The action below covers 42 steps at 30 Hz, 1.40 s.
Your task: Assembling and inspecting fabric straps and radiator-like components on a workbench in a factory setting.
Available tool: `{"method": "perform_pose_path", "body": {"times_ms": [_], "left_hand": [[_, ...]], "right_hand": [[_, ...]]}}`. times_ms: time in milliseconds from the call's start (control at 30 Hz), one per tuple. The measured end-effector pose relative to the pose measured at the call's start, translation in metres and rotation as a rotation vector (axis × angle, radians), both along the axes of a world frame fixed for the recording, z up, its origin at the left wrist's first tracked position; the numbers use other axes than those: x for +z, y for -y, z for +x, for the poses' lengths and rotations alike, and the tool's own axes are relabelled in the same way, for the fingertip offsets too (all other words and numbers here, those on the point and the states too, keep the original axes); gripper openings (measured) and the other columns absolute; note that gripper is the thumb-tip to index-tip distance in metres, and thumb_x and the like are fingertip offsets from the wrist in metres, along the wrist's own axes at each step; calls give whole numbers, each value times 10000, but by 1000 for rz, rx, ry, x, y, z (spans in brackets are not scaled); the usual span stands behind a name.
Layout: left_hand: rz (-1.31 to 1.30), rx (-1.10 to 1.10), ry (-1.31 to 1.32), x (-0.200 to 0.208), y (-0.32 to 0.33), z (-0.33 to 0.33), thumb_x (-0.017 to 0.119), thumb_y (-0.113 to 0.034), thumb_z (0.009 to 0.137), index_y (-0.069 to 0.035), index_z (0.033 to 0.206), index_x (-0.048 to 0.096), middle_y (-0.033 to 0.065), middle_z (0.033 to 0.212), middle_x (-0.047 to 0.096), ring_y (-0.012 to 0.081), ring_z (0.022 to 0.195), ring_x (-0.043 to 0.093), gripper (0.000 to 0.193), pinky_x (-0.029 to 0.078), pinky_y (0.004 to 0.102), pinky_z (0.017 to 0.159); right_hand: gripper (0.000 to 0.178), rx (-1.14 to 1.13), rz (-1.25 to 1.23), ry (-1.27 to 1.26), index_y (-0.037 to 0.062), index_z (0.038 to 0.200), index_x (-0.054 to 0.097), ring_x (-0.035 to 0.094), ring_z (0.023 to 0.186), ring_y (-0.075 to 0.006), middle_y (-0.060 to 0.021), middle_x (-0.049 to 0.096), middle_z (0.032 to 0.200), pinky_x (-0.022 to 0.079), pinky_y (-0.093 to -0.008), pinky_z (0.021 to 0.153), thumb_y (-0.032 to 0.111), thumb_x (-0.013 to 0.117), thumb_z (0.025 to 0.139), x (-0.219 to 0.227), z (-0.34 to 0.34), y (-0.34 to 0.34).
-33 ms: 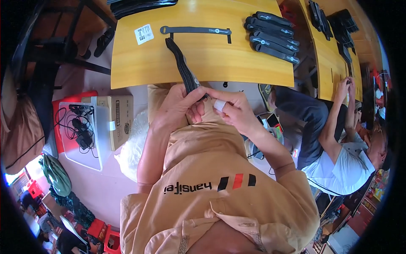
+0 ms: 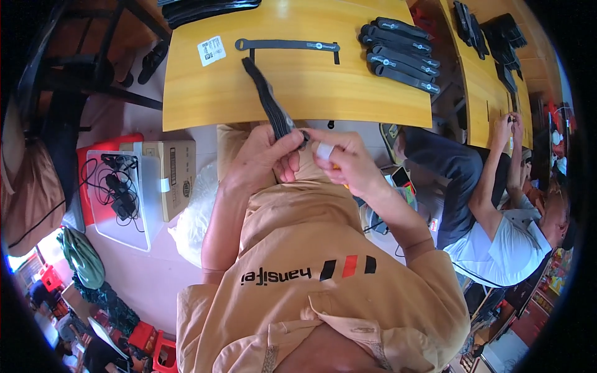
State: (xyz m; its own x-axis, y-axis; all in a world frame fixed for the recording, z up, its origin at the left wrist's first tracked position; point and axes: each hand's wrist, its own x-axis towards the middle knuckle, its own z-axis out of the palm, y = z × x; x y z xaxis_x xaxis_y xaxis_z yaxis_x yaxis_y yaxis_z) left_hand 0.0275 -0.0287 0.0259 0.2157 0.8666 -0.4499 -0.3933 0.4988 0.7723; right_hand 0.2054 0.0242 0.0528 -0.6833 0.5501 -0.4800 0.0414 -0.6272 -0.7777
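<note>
A bundle of black straps (image 2: 268, 96) is pinched near its lower end in my left hand (image 2: 255, 152). The bundle slants up, its far end over the table's front part. A dark loop-like end (image 2: 304, 138) sticks out past my left thumb. My right hand (image 2: 348, 163) is closed just right of that end, index fingertip beside it; whether they touch is unclear. White tape (image 2: 324, 151) wraps one right finger. Bits of orange-yellow show under that hand, but the held thing is mostly hidden. A single dark strap (image 2: 286, 45) lies flat across the table, above two black marks.
The yellow wooden table (image 2: 211, 102) bears a white label (image 2: 211, 50), a strap pile (image 2: 401, 56) at right and a dark stack (image 2: 208, 9) at far left. A plastic bin of cables (image 2: 121, 199) and a carton (image 2: 177, 174) stand left. Another person (image 2: 497, 230) works at right.
My right hand has drawn slightly down and right from the bundle, uncovering its dark end. Orange-yellow bits now show beneath my right fingers. The left hand has barely moved.
</note>
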Motion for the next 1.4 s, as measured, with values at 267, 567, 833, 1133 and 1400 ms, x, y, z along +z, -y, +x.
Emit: {"method": "perform_pose_path", "body": {"times_ms": [267, 567, 833, 1133, 1400], "left_hand": [[-44, 53, 187, 1, 4, 6, 539, -295, 882, -30, 758, 543, 64, 548, 562, 119, 405, 539, 293, 445, 201, 386], [-34, -50, 82, 15, 8, 7, 563, -305, 867, -15, 776, 566, 56, 551, 558, 112, 442, 547, 304, 438, 206, 397], [19, -145, 172, 13, 15, 8, 580, -355, 847, 29, 824, 550, 87, 554, 538, 150, 418, 526, 386, 444, 231, 368], [59, -224, 467, -3, 42, 10, 517, -305, 889, -5, 792, 547, 68, 545, 542, 141, 420, 532, 317, 428, 219, 379], [107, -231, 376, 4, 25, 10, 605, -184, 822, 2, 1050, 502, 113, 984, 576, 166, 851, 600, 312, 489, 283, 764]], "right_hand": [[142, -111, 254, 79, 8, 946, 543, 360, 437, -13, 40, 439, 624, 263, -164, 393, 93, 457, 872, 14, 9, -16], [190, 284, 856, 143, 7, 824, 538, 434, 526, -127, -68, 469, 581, 359, -259, 499, 164, 634, 775, 9, 2, -18], [105, 344, 326, -65, 37, 745, 542, 428, 445, -59, -13, 473, 540, 307, -199, 421, 131, 553, 789, 10, 3, -18], [128, -192, -449, -252, 122, 781, 472, 240, 282, -58, 39, 284, 409, 180, -200, 271, 224, 477, 858, 15, 21, -38], [189, 211, -179, -296, 25, 691, 505, 302, 287, -76, -38, 413, 436, 206, -204, 290, 175, 480, 802, 10, -4, -12]]}}
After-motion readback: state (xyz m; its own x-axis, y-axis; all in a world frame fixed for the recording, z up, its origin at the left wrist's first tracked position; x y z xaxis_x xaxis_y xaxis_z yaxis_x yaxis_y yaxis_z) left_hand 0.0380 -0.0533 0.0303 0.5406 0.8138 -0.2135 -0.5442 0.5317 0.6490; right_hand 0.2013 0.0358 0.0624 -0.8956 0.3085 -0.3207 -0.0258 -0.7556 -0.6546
